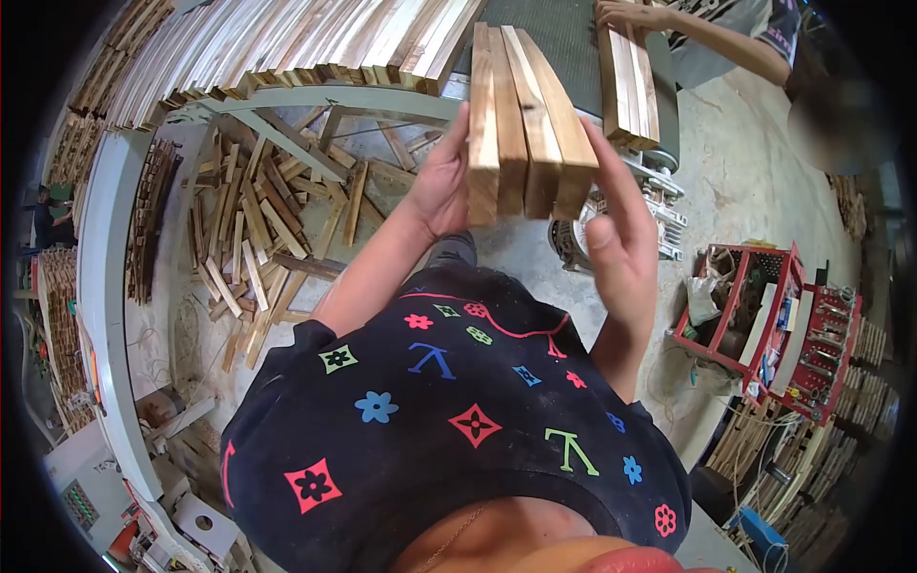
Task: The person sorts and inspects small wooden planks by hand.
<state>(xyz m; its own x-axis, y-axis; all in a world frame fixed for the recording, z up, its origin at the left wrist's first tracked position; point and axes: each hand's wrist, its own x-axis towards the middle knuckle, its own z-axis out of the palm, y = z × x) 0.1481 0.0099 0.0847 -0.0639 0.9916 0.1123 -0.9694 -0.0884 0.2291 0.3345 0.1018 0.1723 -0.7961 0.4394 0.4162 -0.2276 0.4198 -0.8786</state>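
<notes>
Between my two hands is a bundle of several wooden strips (530,143), standing side by side with their cut ends facing me. My left hand (444,177) presses on the bundle's left side, its fingers partly hidden behind the wood. On the opposite side, my right hand (621,220) grips the outer strip with its fingers along the edge and the thumb nearer me. The strips fan slightly, with narrow gaps between some of them. Behind the bundle runs a dark green conveyor belt (559,43).
A long row of wooden strips (315,43) lies on a grey metal frame (344,98). Another person's hand (635,14) rests on more strips (628,91) at the belt's right. Loose offcuts (258,220) cover the floor at left. A red tool rack (821,353) stands right, near a motor (570,244).
</notes>
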